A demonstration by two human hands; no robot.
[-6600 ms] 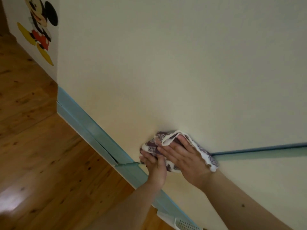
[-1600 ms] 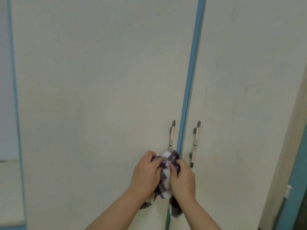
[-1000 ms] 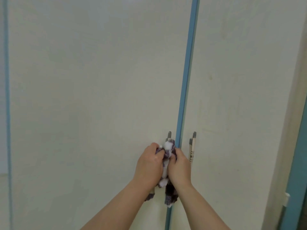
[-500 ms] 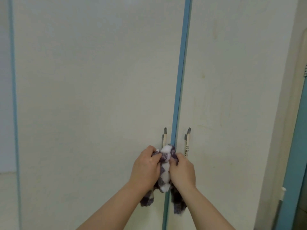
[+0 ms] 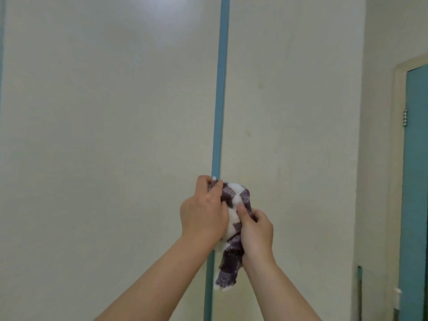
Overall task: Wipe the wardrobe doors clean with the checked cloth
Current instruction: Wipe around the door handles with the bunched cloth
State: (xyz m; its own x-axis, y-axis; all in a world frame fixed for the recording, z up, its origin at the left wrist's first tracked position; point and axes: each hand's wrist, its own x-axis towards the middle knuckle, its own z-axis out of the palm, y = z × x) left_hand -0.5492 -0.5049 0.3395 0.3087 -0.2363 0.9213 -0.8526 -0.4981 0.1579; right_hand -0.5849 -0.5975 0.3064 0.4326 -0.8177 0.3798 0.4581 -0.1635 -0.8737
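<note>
While the cloth (image 5: 234, 218) is clamped in the grip of both the left hand (image 5: 203, 212) and right hand (image 5: 256, 228), firm, flat contact along the blue strip (image 5: 218, 100) is best kept.

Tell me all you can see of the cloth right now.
The cloth is checked in dark purple and white and looks like soft towelling. It is bunched into a wad, not spread flat, and gripped by both hands: the left hand higher, the right hand lower. One loose end hangs down below the hands. It sits in front of the blue strip between the two cream doors; whether it presses on them cannot be told.
</note>
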